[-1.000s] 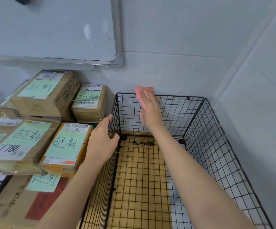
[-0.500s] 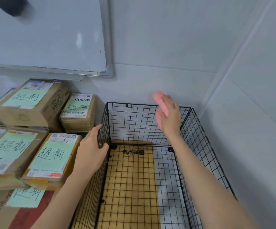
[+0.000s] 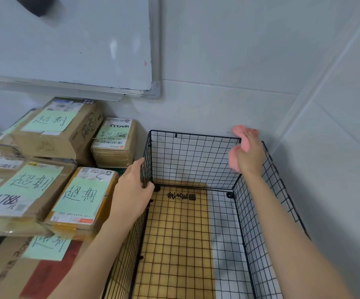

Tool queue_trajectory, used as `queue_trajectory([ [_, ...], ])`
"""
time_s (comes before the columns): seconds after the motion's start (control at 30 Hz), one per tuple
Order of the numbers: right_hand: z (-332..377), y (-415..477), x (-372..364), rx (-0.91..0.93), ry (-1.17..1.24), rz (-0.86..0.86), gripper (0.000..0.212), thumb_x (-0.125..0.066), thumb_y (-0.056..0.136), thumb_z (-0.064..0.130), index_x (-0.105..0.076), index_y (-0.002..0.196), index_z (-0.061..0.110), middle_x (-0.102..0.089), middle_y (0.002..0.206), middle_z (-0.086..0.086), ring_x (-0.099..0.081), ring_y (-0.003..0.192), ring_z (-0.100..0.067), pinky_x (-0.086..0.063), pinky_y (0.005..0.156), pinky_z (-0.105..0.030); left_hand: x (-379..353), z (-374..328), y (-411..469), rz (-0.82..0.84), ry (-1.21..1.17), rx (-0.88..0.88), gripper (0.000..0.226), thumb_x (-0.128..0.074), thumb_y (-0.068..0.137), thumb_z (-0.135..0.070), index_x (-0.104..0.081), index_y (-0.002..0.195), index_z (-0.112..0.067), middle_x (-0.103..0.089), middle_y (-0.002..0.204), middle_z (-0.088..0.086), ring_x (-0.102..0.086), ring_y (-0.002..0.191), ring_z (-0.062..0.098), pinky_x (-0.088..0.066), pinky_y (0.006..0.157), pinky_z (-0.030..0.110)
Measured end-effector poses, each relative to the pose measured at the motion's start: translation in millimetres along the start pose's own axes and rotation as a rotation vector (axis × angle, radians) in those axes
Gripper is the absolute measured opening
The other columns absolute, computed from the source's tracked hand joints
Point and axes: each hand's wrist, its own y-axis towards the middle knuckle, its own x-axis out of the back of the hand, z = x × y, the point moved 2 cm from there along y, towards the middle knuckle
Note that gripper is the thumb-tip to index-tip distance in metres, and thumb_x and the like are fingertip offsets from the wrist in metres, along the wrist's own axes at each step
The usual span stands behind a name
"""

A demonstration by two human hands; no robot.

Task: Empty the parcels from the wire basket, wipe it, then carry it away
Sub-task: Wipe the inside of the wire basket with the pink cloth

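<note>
A black wire basket (image 3: 193,160) stands in the room's corner with nothing inside it; a yellow gridded board (image 3: 174,234) shows under its mesh floor. My left hand (image 3: 131,190) grips the top of the basket's left wall near the far left corner. My right hand (image 3: 249,156) holds a pink cloth (image 3: 240,138) against the basket's far right corner at rim height. Cardboard parcels (image 3: 82,199) with green paper labels are stacked to the left of the basket.
A whiteboard (image 3: 66,42) hangs on the wall above the parcels. White walls close in behind and right of the basket. More boxes (image 3: 53,128) pile up at the far left, over a large carton (image 3: 8,270) at the bottom left.
My right hand has slid the pink cloth rightward along the back rim, from near the middle to the far right corner. My left hand kept its hold on the left wall.
</note>
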Motion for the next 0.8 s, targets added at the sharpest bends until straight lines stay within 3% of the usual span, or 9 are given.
queue_trajectory([
  [0.1,15,-15,-6,0.112,0.043,-0.126,0.059,-0.051,0.092,0.0,-0.049,0.144,0.029,-0.038,0.155,0.001,-0.041,0.138,-0.015,-0.04,0.112,-0.038,1,0,0,0.004,-0.007,0.003,0.066,-0.064,0.09,-0.013,-0.035,0.149,-0.021,-0.052,0.141,0.002,-0.051,0.074,-0.005,-0.034,0.063,0.008],
  [0.17,36,-28,-22,0.249,0.031,-0.103,0.06,-0.053,0.096,0.004,-0.044,0.148,0.032,-0.029,0.16,0.002,-0.03,0.14,-0.006,-0.029,0.111,-0.019,2,0,-1,0.006,-0.014,0.006,0.066,-0.064,0.09,-0.014,-0.035,0.15,-0.022,-0.051,0.141,0.002,-0.051,0.077,-0.005,-0.037,0.073,0.012],
  [0.2,44,-32,-33,0.312,0.017,-0.068,0.061,-0.055,0.096,0.005,-0.043,0.148,0.032,-0.028,0.16,0.001,-0.027,0.139,-0.003,-0.024,0.111,-0.016,3,0,-2,0.009,-0.019,0.008,0.066,-0.064,0.091,-0.014,-0.035,0.15,-0.022,-0.051,0.142,0.001,-0.05,0.078,-0.005,-0.038,0.078,0.016],
  [0.3,58,-44,-66,0.419,-0.013,0.057,0.066,-0.061,0.092,0.003,-0.042,0.149,0.029,-0.028,0.16,0.001,-0.03,0.134,-0.005,-0.03,0.11,-0.027,5,-1,-4,0.013,-0.033,-0.002,0.067,-0.064,0.09,-0.014,-0.035,0.149,-0.022,-0.051,0.143,0.0,-0.054,0.1,0.003,-0.041,0.09,0.022],
  [0.4,50,-57,-99,0.513,-0.082,0.186,0.075,-0.064,0.089,0.001,-0.035,0.152,0.029,-0.023,0.16,0.003,-0.043,0.127,-0.011,-0.044,0.095,-0.017,5,-2,-4,0.004,-0.032,-0.01,0.069,-0.065,0.089,-0.016,-0.033,0.15,-0.024,-0.05,0.144,-0.002,-0.051,0.123,0.015,-0.043,0.103,0.029],
  [0.5,28,-71,-125,0.476,-0.094,0.272,0.082,-0.069,0.084,0.0,-0.035,0.152,0.029,-0.025,0.155,-0.002,-0.052,0.119,-0.021,-0.056,0.085,-0.031,4,-3,-4,-0.005,-0.013,-0.016,0.07,-0.065,0.089,-0.018,-0.032,0.151,-0.024,-0.049,0.144,-0.003,-0.052,0.122,0.014,-0.043,0.101,0.027],
  [0.63,-24,-101,-156,0.435,-0.229,0.486,0.085,-0.07,0.079,-0.008,-0.037,0.147,0.029,-0.028,0.147,0.002,-0.053,0.119,-0.024,-0.062,0.076,-0.042,3,-3,-3,-0.023,-0.019,-0.033,0.066,-0.065,0.088,-0.018,-0.037,0.147,-0.024,-0.052,0.138,-0.005,-0.054,0.111,0.01,-0.039,0.09,0.019],
  [0.7,-33,-111,-162,0.385,-0.157,0.486,0.084,-0.071,0.078,-0.008,-0.038,0.146,0.029,-0.032,0.146,0.004,-0.053,0.119,-0.023,-0.061,0.079,-0.043,3,-3,-3,-0.027,-0.016,-0.028,0.067,-0.065,0.088,-0.019,-0.036,0.148,-0.024,-0.052,0.139,-0.005,-0.052,0.117,0.009,-0.038,0.092,0.018],
  [0.8,2,-110,-160,0.495,0.077,0.381,0.074,-0.073,0.081,-0.002,-0.046,0.144,0.026,-0.033,0.15,0.0,-0.049,0.125,-0.02,-0.057,0.09,-0.033,2,-2,-2,-0.034,-0.023,-0.033,0.066,-0.066,0.088,-0.02,-0.037,0.147,-0.024,-0.052,0.138,-0.006,-0.049,0.117,0.004,-0.036,0.092,0.016],
])
